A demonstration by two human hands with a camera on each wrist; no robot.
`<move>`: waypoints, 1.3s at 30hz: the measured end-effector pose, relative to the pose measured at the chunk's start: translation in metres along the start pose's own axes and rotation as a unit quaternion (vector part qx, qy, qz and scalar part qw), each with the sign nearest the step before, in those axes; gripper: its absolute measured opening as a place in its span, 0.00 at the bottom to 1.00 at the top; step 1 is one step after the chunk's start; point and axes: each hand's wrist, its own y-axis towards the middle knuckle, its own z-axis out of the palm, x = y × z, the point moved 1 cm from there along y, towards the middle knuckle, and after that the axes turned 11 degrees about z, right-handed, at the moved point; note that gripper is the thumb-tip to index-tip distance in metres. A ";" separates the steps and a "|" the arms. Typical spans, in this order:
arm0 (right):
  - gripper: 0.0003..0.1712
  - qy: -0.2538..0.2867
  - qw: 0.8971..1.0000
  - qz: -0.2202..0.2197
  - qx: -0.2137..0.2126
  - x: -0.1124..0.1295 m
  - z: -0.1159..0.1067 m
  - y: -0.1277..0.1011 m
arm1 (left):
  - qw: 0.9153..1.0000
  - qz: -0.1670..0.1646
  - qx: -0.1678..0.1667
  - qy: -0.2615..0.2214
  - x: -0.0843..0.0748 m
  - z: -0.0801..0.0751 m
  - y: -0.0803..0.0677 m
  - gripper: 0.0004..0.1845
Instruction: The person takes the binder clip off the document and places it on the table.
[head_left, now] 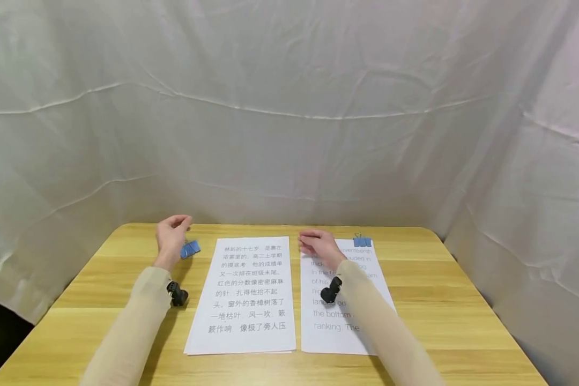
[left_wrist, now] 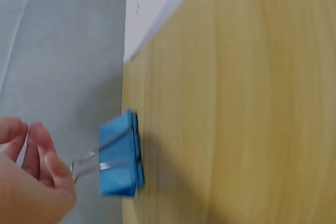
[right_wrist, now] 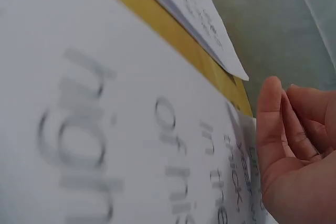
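My left hand [head_left: 172, 236] hovers at the far left of the table, fingers bent and nothing visible between the tips. Beside it is a blue binder clip [head_left: 190, 249]; in the left wrist view the clip [left_wrist: 118, 153] points its wire handles at the hand, and whether they touch it cannot be told. My right hand [head_left: 320, 246], fingers loosely bent, is over the upper left part of a stack of English-printed sheets [head_left: 318, 335]. Another blue binder clip [head_left: 362, 242] sits at that stack's upper right corner. My right forearm hides some of the text.
A stack of Chinese-printed sheets [head_left: 246, 289] lies just left of the English stack, with a narrow strip of table between them. The wooden table [head_left: 444, 321] ends at the back against a pale hanging cloth [head_left: 289, 150]. Both wrists carry small black cameras.
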 end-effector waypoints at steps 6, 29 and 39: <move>0.26 -0.049 0.999 -0.010 -0.020 -0.003 -0.018 -0.009 | 0.996 0.008 0.091 -0.021 -0.002 0.023 -0.004 0.20; 0.26 -0.083 0.995 -0.013 -0.052 0.001 -0.074 -0.024 | 0.957 -0.010 0.286 -0.054 -0.022 0.110 -0.025 0.13; 0.27 -0.049 0.997 -0.006 -0.060 0.001 -0.107 -0.028 | 0.949 -0.016 0.310 -0.045 -0.031 0.142 -0.034 0.14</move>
